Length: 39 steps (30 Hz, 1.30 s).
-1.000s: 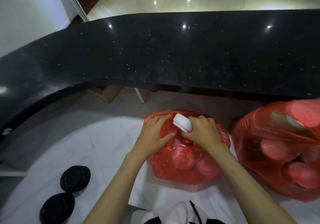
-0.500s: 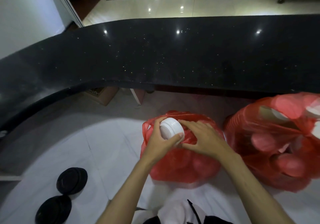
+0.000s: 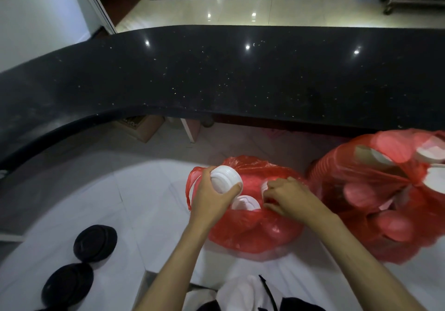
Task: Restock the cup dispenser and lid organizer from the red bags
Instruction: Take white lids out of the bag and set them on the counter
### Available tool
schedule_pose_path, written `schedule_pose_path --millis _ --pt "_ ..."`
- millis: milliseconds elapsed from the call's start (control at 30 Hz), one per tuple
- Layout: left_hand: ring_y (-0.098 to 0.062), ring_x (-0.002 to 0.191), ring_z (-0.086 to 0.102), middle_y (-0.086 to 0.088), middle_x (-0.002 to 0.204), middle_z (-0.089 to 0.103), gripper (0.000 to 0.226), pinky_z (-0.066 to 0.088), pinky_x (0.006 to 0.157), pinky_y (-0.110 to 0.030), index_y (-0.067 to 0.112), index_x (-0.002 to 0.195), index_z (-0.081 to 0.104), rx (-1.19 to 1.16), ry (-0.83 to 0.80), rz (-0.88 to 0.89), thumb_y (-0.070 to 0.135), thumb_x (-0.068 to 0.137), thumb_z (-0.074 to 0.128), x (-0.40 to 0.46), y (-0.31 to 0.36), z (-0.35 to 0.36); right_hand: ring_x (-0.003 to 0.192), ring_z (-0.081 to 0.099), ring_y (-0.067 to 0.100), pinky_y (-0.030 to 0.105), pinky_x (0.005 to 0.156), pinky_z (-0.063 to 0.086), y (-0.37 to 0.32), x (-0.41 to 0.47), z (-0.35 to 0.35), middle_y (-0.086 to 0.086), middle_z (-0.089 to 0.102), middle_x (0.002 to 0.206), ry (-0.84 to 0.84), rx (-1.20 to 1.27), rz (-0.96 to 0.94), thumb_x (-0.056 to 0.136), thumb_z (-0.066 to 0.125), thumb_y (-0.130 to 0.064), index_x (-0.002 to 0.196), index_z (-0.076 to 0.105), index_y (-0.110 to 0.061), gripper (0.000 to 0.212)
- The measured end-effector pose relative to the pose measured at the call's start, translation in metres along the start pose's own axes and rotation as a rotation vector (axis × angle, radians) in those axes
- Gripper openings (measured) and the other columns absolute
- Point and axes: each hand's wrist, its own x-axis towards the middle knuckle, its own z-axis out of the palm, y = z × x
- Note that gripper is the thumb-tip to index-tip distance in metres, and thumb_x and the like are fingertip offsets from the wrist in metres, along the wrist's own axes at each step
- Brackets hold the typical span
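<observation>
Black curved counter above white floor; near red bag sits open. White lid stack, pulled out by right a second ago, now gripped in left hand. Right hand, fingers curled, back in bag pinching more lids; restock not started.

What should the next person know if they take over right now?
Left hand: grips a stack of white lids, lifted clear of the near red bag.
Right hand: fingers curled into the bag's open mouth, on more white lids; exact grip unclear.
Second red bag: to the right, tied, holding cups and lids, not yet opened.
Two stacks of black lids lie on the white floor to the left.
Done: one bag open, first white lids out.
Left: dispenser and organizer are out of view; everything has yet to be loaded.
</observation>
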Motion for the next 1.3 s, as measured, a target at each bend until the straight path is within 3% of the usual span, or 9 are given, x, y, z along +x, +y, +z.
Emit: schedule_pose_path --millis 133,300,433,600,733,833,1000,1100,1300 --pt "-0.012 0.109 0.063 0.018 0.121 0.061 0.078 0.052 0.088 -0.033 0.043 0.134 0.046 0.014 0.010 0.012 0.061 0.068 0.084 -0.002 -0.002 0.001 0.093 0.050 0.013 0.029 0.083 0.044 0.011 -0.006 0.011 -0.020 0.049 0.105 0.133 0.338 -0.022 0.095 0.062 -0.049 0.090 0.071 -0.029 0.023" --pt "-0.014 0.114 0.062 0.016 0.125 0.060 0.085 0.055 0.093 -0.037 0.042 0.137 0.046 0.029 0.033 0.001 0.063 0.064 0.083 -0.006 -0.007 0.002 0.102 0.055 0.014 0.027 0.095 0.041 0.005 -0.014 -0.012 -0.021 0.064 0.104 0.181 0.760 0.092 0.101 0.052 -0.048 0.088 0.063 -0.036 0.020" --pt "-0.023 0.123 0.060 0.012 0.133 0.057 0.088 0.053 0.102 -0.052 0.049 0.138 0.040 0.157 0.044 -0.017 0.066 0.061 0.078 -0.008 -0.009 0.004 0.085 0.056 0.009 0.037 0.083 0.043 0.011 -0.013 -0.017 -0.015 0.059 0.083 0.161 0.450 0.233 0.099 0.041 -0.059 0.085 0.052 -0.035 0.030" --pt "-0.028 0.136 0.052 0.006 0.152 0.045 0.098 0.044 0.111 -0.056 0.048 0.149 0.033 0.303 0.004 -0.020 0.056 0.066 0.083 -0.012 -0.017 -0.002 0.060 0.056 0.016 0.031 0.068 0.037 0.025 -0.019 -0.028 -0.014 0.041 0.057 0.137 0.126 0.145 0.088 0.050 -0.069 0.061 0.059 -0.029 0.049" --pt "-0.026 0.138 0.048 0.003 0.147 0.046 0.092 0.038 0.114 -0.058 0.050 0.148 0.033 0.438 -0.014 0.022 0.063 0.069 0.079 -0.011 -0.023 0.001 0.078 0.063 0.013 0.033 0.078 0.041 0.028 -0.018 -0.050 -0.009 0.054 0.068 -0.124 -0.013 0.118 0.079 0.073 -0.070 0.074 0.074 -0.034 0.037" --pt "-0.021 0.139 0.043 0.008 0.144 0.046 0.089 0.036 0.115 -0.056 0.054 0.147 0.032 0.438 -0.006 0.086 0.066 0.071 0.077 -0.012 -0.024 0.006 0.095 0.064 0.014 0.032 0.089 0.042 0.019 -0.019 -0.067 -0.005 0.066 0.085 -0.221 -0.152 0.284 0.085 0.064 -0.073 0.089 0.072 -0.032 0.042" --pt "-0.021 0.140 0.045 0.010 0.148 0.040 0.097 0.028 0.121 -0.052 0.052 0.152 0.027 0.609 -0.224 0.241 0.054 0.070 0.078 -0.006 -0.024 0.008 0.082 0.057 0.028 0.041 0.072 0.044 0.010 -0.023 -0.062 -0.004 0.060 0.079 0.126 -0.097 0.353 0.083 0.074 -0.047 0.076 0.064 -0.027 0.023" --pt "-0.027 0.134 0.052 0.009 0.149 0.040 0.105 0.041 0.110 -0.053 0.049 0.151 0.022 0.679 -0.343 0.262 0.046 0.063 0.079 -0.004 -0.027 0.008 0.089 0.055 0.026 0.042 0.073 0.044 -0.005 -0.009 -0.058 -0.004 0.059 0.090 0.266 0.024 0.254 0.085 0.064 -0.045 0.084 0.064 -0.027 0.019" --pt "-0.029 0.124 0.054 0.009 0.144 0.042 0.095 0.045 0.099 -0.051 0.044 0.144 0.029 0.733 -0.360 0.294 0.048 0.063 0.078 0.001 -0.022 0.011 0.070 0.064 0.016 0.032 0.058 0.046 -0.030 0.021 -0.037 -0.005 0.072 0.079 0.166 0.245 -0.053 0.090 0.056 -0.034 0.110 0.061 -0.032 0.021"
